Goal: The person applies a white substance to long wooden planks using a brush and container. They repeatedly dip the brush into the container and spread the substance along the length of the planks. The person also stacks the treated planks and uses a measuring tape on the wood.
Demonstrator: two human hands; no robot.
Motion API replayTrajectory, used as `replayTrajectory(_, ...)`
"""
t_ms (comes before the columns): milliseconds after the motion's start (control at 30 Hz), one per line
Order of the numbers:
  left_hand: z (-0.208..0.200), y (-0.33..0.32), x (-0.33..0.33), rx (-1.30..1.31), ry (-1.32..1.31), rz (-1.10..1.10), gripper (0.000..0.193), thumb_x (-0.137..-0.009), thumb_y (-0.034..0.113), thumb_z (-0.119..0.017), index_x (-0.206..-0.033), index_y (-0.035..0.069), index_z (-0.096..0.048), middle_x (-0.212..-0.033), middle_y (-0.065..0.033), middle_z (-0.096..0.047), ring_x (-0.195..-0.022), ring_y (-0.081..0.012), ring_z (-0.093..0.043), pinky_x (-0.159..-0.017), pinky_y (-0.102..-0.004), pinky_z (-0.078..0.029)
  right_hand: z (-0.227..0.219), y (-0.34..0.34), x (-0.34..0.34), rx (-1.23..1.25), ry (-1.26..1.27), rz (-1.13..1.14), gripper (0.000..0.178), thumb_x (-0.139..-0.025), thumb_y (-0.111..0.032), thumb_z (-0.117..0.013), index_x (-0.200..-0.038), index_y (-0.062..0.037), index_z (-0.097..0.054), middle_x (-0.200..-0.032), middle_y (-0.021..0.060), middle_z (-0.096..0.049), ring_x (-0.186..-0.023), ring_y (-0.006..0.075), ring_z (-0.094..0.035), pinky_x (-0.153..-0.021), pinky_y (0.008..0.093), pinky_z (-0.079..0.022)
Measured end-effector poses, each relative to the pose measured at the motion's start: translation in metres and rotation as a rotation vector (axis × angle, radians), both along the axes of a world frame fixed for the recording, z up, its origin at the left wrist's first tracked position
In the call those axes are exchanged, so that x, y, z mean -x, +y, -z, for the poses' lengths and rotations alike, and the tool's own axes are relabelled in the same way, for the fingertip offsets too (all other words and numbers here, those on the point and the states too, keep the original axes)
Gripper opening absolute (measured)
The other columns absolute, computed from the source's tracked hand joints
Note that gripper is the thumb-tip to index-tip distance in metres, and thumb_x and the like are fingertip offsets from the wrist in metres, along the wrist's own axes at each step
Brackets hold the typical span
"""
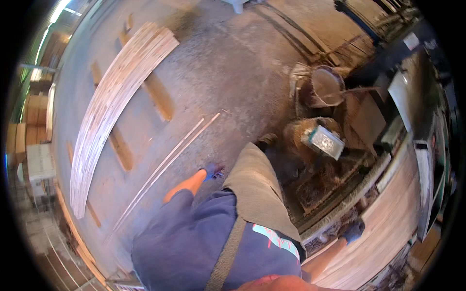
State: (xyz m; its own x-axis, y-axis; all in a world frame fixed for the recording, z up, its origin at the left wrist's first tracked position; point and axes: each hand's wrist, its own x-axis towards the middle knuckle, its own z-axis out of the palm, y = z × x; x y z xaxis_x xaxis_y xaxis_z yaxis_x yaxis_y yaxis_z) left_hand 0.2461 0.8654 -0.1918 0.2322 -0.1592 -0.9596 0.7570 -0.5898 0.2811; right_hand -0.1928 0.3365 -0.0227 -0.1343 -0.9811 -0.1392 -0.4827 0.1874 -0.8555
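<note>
My left hand (212,171), in a blue glove, hangs low over the concrete floor beside my apron, with nothing in it. Its fingers look apart, though slightly blurred. My right hand (353,231), in a dark glove, lies at the near edge of a wide pale wooden panel (388,203) on the machine bed at my right. How its fingers are bent there does not show. Two thin wooden strips (167,162) lie on the floor left of my left hand.
A stack of long pale boards (116,104) rests across wooden bearers (158,97) at the left. Ahead on the right stand a round bucket (324,86) and a rectangular tin (327,142) on a dusty support. Stacked timber (36,116) lines the far left.
</note>
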Motion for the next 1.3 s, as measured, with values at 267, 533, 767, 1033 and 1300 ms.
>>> replayTrajectory(267, 0.055, 0.039, -0.037, 0.02, -0.067, 0.185, 0.036, -0.094, 0.037, -0.056, -0.103, 0.002, -0.063, -0.076, -0.0115, -0.065, -0.059, -0.0206, -0.059, -0.048, -0.0364, -0.045, -0.027, 0.123, -0.013, 0.106, 0.441, -0.024, 0.016, -0.086, -0.018, -0.065, -0.099, -0.0076, -0.064, -0.087, 0.0095, -0.069, -0.078, 0.0171, -0.066, -0.071, 0.0333, -0.052)
replayTrajectory(533, 0.058, -0.072, -0.128, 0.14, 0.178, 0.186, 0.037, -0.092, 0.044, -0.057, -0.112, 0.013, -0.06, -0.085, -0.0101, -0.065, -0.066, -0.0239, -0.06, -0.055, -0.0338, -0.044, -0.044, 0.252, 0.028, -0.164, 0.778, 0.277, 0.023, -0.084, -0.033, -0.065, -0.091, -0.0122, -0.06, -0.085, 0.0138, -0.068, -0.081, 0.0345, -0.066, -0.07, 0.0448, -0.05)
replayTrajectory(767, 0.062, -0.16, -0.201, 0.216, 0.18, 0.477, 0.053, -0.092, 0.052, -0.049, -0.129, 0.015, -0.05, -0.128, -0.0129, -0.057, -0.096, -0.0291, -0.061, -0.082, -0.0428, -0.047, -0.036, 0.334, 0.057, -0.396, 0.974, 0.523, 0.026, -0.084, -0.037, -0.064, -0.092, -0.013, -0.058, -0.084, 0.0146, -0.069, -0.082, 0.0369, -0.066, -0.07, 0.0475, -0.05)
replayTrajectory(1033, 0.057, -0.17, -0.196, 0.082, 0.21, 0.569, 0.05, -0.093, 0.054, -0.046, -0.126, 0.017, -0.051, -0.12, -0.0109, -0.062, -0.087, -0.028, -0.062, -0.07, -0.0404, -0.047, -0.016, 0.27, 0.047, -0.313, 0.9, 0.553, 0.027, -0.087, -0.041, -0.058, -0.091, -0.0139, -0.058, -0.089, 0.017, -0.068, -0.083, 0.04, -0.065, -0.071, 0.0501, -0.05)
replayTrajectory(1300, 0.051, -0.161, -0.199, 0.029, 0.226, 0.669, 0.047, -0.093, 0.055, -0.047, -0.123, 0.019, -0.053, -0.121, -0.009, -0.063, -0.09, -0.0278, -0.063, -0.073, -0.0416, -0.05, -0.011, 0.2, 0.028, -0.148, 0.813, 0.505, 0.023, -0.085, -0.038, -0.06, -0.092, -0.0157, -0.06, -0.084, 0.0167, -0.069, -0.082, 0.0385, -0.066, -0.069, 0.0494, -0.049)
